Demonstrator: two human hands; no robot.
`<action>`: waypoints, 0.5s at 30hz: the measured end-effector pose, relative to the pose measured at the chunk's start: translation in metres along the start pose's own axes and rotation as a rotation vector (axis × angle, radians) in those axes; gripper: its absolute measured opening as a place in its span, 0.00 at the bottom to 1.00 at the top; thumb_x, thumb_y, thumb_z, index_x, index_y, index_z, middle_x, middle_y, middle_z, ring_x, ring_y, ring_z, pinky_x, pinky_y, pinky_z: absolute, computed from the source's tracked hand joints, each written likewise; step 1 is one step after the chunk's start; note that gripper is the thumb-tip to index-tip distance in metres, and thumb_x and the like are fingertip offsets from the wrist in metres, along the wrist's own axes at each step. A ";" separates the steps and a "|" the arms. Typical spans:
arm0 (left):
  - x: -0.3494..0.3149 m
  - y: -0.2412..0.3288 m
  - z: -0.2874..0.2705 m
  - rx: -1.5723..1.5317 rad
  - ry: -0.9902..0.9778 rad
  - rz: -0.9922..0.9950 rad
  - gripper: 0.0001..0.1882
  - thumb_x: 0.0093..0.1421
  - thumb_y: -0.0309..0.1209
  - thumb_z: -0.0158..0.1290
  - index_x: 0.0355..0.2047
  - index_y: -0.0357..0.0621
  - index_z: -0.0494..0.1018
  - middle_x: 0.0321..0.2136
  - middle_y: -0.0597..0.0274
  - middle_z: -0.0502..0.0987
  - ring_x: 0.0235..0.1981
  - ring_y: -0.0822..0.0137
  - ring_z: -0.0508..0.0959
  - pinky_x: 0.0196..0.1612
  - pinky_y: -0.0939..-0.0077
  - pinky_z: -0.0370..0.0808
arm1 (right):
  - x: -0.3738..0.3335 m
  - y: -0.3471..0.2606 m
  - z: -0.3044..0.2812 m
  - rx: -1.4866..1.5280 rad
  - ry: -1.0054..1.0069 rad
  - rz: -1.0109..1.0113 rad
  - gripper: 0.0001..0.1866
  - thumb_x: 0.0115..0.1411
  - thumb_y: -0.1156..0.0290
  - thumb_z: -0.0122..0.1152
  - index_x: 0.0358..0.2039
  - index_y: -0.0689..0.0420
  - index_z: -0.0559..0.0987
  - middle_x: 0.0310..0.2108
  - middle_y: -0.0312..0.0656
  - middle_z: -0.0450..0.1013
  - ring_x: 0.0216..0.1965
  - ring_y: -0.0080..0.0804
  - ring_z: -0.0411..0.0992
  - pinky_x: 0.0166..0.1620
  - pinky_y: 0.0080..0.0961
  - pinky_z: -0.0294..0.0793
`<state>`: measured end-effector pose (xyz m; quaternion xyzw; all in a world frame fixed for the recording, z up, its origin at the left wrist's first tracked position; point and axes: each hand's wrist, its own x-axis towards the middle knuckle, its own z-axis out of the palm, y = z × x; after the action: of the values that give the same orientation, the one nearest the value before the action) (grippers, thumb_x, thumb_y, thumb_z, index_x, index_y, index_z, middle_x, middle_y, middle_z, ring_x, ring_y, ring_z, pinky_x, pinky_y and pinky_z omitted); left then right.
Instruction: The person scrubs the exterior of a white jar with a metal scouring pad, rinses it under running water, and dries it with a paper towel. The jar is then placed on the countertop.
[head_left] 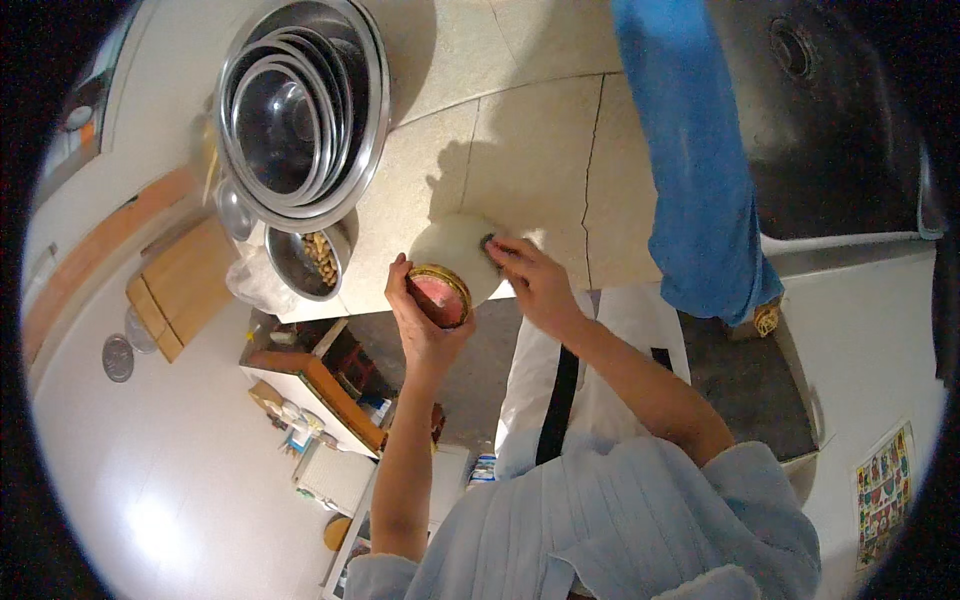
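A pale, rounded jar (459, 243) is held over the front edge of the counter. Its end with a gold rim and pinkish-red face (440, 298) points toward me. My left hand (428, 338) is closed around this rimmed end, thumb on one side and fingers on the other. At the jar's right side, my right hand (540, 290) is pinching a small dark pad (491, 246), which looks like a scouring pad and touches the jar's surface. Part of the pad is hidden by my fingers.
Nested steel bowls (325, 200) stand on the tiled counter (535, 150) at the far left. Nearer is a metal bowl (284, 258) holding peanut-like pieces. A blue cloth (695, 150) hangs over the counter beside a dark sink (840, 130). A wooden-sided shelf (310, 395) is lower left.
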<state>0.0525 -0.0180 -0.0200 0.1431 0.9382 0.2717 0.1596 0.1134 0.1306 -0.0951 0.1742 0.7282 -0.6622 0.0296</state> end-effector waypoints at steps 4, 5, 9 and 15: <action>0.001 0.007 -0.002 0.009 -0.034 -0.032 0.53 0.31 0.22 0.64 0.58 0.43 0.47 0.56 0.45 0.52 0.58 0.45 0.55 0.59 0.57 0.56 | 0.007 -0.011 -0.003 -0.017 -0.018 -0.136 0.21 0.52 0.83 0.52 0.47 0.53 0.75 0.47 0.41 0.69 0.42 0.38 0.72 0.42 0.24 0.73; 0.002 0.005 -0.002 0.009 -0.045 -0.030 0.53 0.32 0.22 0.64 0.58 0.43 0.46 0.56 0.45 0.52 0.58 0.46 0.56 0.59 0.58 0.56 | 0.016 0.001 -0.002 -0.003 -0.026 -0.046 0.19 0.53 0.83 0.51 0.46 0.54 0.75 0.46 0.40 0.70 0.42 0.37 0.72 0.41 0.25 0.73; 0.003 0.001 -0.001 0.045 -0.029 0.023 0.53 0.32 0.22 0.64 0.58 0.42 0.47 0.56 0.45 0.53 0.57 0.46 0.56 0.59 0.59 0.57 | 0.021 0.012 -0.005 -0.057 -0.040 -0.029 0.18 0.52 0.82 0.51 0.45 0.55 0.76 0.46 0.41 0.70 0.41 0.38 0.72 0.41 0.26 0.73; 0.002 0.000 0.001 -0.010 -0.032 -0.026 0.53 0.31 0.22 0.64 0.58 0.42 0.47 0.56 0.45 0.52 0.57 0.46 0.56 0.59 0.59 0.57 | 0.055 -0.011 0.001 -0.041 -0.179 -0.232 0.18 0.53 0.81 0.52 0.44 0.55 0.76 0.47 0.42 0.70 0.44 0.41 0.71 0.47 0.28 0.70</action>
<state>0.0513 -0.0171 -0.0214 0.1344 0.9360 0.2716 0.1790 0.0584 0.1404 -0.0998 0.0286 0.7513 -0.6589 0.0214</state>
